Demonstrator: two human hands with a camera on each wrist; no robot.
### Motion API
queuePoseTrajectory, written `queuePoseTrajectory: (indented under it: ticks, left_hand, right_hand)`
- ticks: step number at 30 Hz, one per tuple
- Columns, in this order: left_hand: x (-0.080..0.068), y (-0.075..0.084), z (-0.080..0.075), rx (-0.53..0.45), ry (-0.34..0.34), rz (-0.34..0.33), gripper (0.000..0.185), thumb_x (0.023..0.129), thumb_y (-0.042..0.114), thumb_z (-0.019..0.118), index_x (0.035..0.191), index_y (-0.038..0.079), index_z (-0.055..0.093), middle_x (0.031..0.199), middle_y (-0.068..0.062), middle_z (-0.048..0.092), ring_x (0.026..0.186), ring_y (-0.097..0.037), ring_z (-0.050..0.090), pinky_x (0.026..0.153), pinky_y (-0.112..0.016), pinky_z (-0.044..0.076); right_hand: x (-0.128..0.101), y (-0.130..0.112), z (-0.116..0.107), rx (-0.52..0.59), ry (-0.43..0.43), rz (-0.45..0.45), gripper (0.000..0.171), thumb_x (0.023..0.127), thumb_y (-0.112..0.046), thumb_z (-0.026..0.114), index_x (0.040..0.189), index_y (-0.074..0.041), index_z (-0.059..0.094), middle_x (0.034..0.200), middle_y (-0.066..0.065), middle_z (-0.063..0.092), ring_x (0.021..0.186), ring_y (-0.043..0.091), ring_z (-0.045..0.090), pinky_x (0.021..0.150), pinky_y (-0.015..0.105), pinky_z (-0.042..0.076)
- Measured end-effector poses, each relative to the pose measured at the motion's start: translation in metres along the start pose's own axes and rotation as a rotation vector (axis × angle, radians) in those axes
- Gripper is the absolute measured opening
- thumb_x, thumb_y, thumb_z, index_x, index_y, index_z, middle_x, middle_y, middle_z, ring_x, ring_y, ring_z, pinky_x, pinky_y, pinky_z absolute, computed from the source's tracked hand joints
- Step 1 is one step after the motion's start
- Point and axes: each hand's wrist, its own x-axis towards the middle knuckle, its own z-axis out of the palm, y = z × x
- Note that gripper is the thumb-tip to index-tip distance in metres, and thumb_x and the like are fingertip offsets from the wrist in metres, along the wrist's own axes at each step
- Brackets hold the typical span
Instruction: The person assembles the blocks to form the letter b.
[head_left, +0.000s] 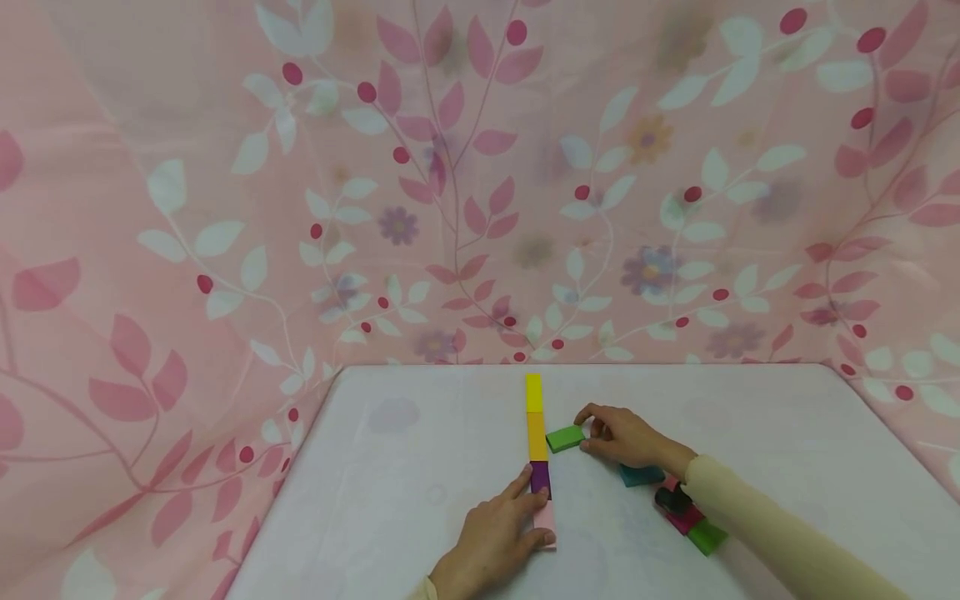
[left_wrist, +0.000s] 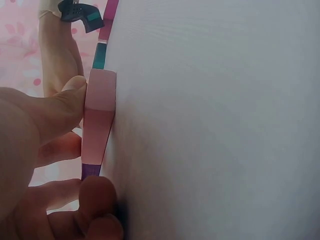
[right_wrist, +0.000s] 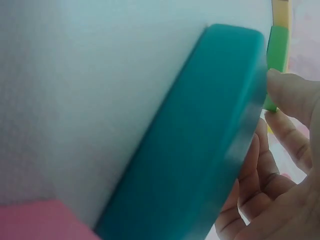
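Between right fingertips (head_left: pixel 592 429): green block (head_left: pixel 565 438)

On the white desk (head_left: pixel 420 467), a row of blocks: yellow (head_left: pixel 533 392), orange (head_left: pixel 537 436), purple (head_left: pixel 540 478), pink (head_left: pixel 545 518). Others are green (head_left: pixel 565 437) and teal (head_left: pixel 641 476). The pink curtain (head_left: pixel 225 208) has leaf print.

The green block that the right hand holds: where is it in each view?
Head: green block at centre, right of the block row, pinched by the right hand.
Left wrist: not in view.
Right wrist: green sliver at upper right, behind the teal block.
Shared landmark: the teal block.
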Motion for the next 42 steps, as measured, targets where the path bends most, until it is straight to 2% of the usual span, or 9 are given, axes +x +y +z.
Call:
queuePoseTrajectory:
  ticks: [13,21,25,32,39,42]
  left_hand:
    - [-0.001,0.0,0.0,0.004,0.01,0.01,0.057,0.093,0.05,0.078,0.144,0.03,0.068,0.167,-0.005,0.047,0.134,-0.035,0.065,0.087,-0.061,0.059]
    - [0.0,0.001,-0.001,-0.008,-0.008,-0.002,0.058,0.092,0.052,0.077,0.145,0.031,0.067,0.168,-0.003,0.045,0.135,-0.034,0.065,0.087,-0.058,0.06]
    - [0.0,0.001,-0.001,-0.014,-0.01,-0.007,0.058,0.093,0.052,0.077,0.145,0.031,0.067,0.168,-0.003,0.045,0.136,-0.034,0.064,0.087,-0.06,0.059]
    - [0.0,0.002,0.0,-0.009,-0.012,-0.018,0.057,0.092,0.051,0.078,0.144,0.031,0.067,0.168,-0.004,0.046,0.135,-0.036,0.064,0.087,-0.062,0.058]
    - [0.0,0.002,-0.001,-0.022,-0.007,-0.023,0.057,0.092,0.051,0.078,0.144,0.031,0.067,0.169,-0.004,0.044,0.137,-0.037,0.063,0.089,-0.064,0.057]
    - [-0.002,0.002,-0.001,-0.03,-0.004,-0.02,0.058,0.092,0.052,0.078,0.144,0.029,0.068,0.169,-0.004,0.044,0.136,-0.037,0.063,0.088,-0.065,0.057]
  right_hand:
    - [0.0,-0.002,0.002,0.012,0.009,0.048,0.033,0.099,-0.028,0.077,0.127,-0.015,0.065,0.091,-0.005,0.061,0.077,0.011,0.054,0.071,0.022,0.05]
    - [0.001,-0.002,0.005,0.011,0.005,0.095,0.031,0.099,-0.029,0.078,0.125,-0.018,0.066,0.089,-0.005,0.06,0.077,0.013,0.054,0.07,0.023,0.05]
    - [0.001,-0.002,0.004,0.011,0.001,0.099,0.035,0.097,-0.031,0.08,0.126,-0.018,0.065,0.09,-0.005,0.06,0.077,0.013,0.053,0.07,0.022,0.049]
    - [-0.005,-0.001,-0.005,0.058,-0.054,0.042,0.05,0.095,-0.033,0.082,0.135,-0.011,0.062,0.094,-0.002,0.061,0.079,0.013,0.054,0.071,0.021,0.05]
    - [-0.026,0.002,-0.023,0.053,-0.139,-0.016,0.049,0.091,-0.038,0.085,0.129,-0.012,0.068,0.107,0.001,0.066,0.098,0.017,0.057,0.088,0.027,0.054]
    - [-0.038,0.004,-0.029,0.042,-0.158,-0.03,0.049,0.09,-0.039,0.086,0.127,-0.013,0.069,0.111,0.0,0.067,0.102,0.018,0.059,0.091,0.03,0.053]
